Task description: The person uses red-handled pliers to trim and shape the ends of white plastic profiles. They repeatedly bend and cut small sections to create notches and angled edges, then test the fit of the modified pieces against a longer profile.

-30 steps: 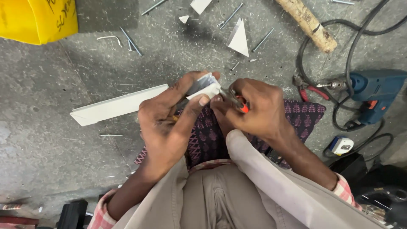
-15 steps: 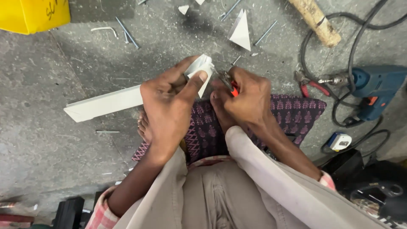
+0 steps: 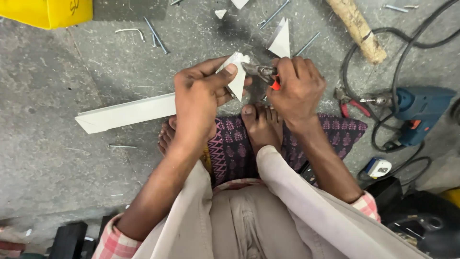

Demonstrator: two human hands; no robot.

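My left hand (image 3: 199, 98) pinches a small white triangular piece (image 3: 236, 76) between thumb and fingers, held just above the concrete floor. Close to its right, my right hand (image 3: 298, 88) grips red-handled pliers (image 3: 261, 73), whose metal jaws touch the top edge of the white piece. A long white strip (image 3: 125, 113) lies on the floor to the left, its right end hidden behind my left hand. My bare feet rest on a purple patterned cloth (image 3: 335, 134) just below both hands.
A blue power drill (image 3: 418, 112) with black cables lies at right, a wooden stick (image 3: 357, 28) above it. Another white triangle (image 3: 281, 41), loose nails and screws (image 3: 155, 34) lie scattered at top. A yellow container (image 3: 50, 10) sits top left, a small white and blue device (image 3: 378, 168) at right.
Both hands have moved up and away from my body with the white piece and pliers. My toes, hidden before, now show below the hands.
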